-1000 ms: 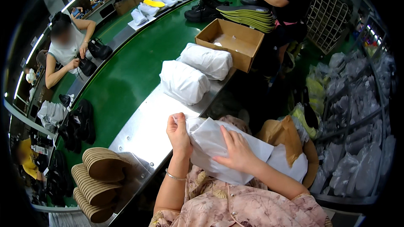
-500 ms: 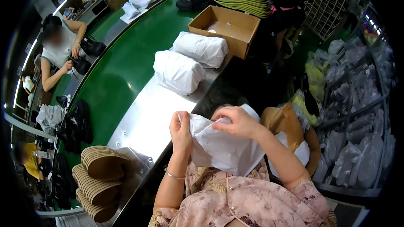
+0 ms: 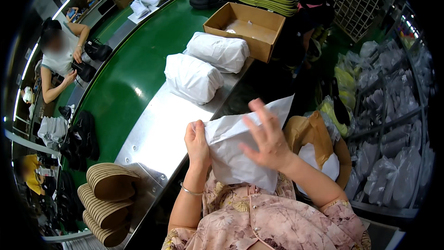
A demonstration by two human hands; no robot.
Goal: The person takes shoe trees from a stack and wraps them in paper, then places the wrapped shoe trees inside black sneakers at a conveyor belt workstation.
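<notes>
My left hand [image 3: 198, 147] pinches the upper left corner of a thin white sheet, which looks like wrapping paper [image 3: 233, 159], held up in front of my floral shirt. Over the sheet's right part, my right hand [image 3: 268, 143] is open, its fingers spread and blurred by motion. Part of the paper is hidden behind that hand, and one corner sticks up beyond it. Two bundles wrapped in white paper, a nearer one [image 3: 192, 79] and a farther one [image 3: 218, 52], lie side by side on the metal ledge [image 3: 150, 127].
A cardboard box [image 3: 259, 46] sits past the bundles, with stacked green insoles [image 3: 266, 3] behind. Curved brown inserts [image 3: 108, 183] stand nested at the near left. At my right are a brown paper bag [image 3: 303, 132] and a rack of plastic-wrapped items [image 3: 393, 148]. A co-worker [image 3: 60, 60] handles black shoes across the green belt [image 3: 127, 74].
My right hand has let go of the paper's upper edge and spread its fingers. The paper's right corner now points up. My left hand keeps its pinch.
</notes>
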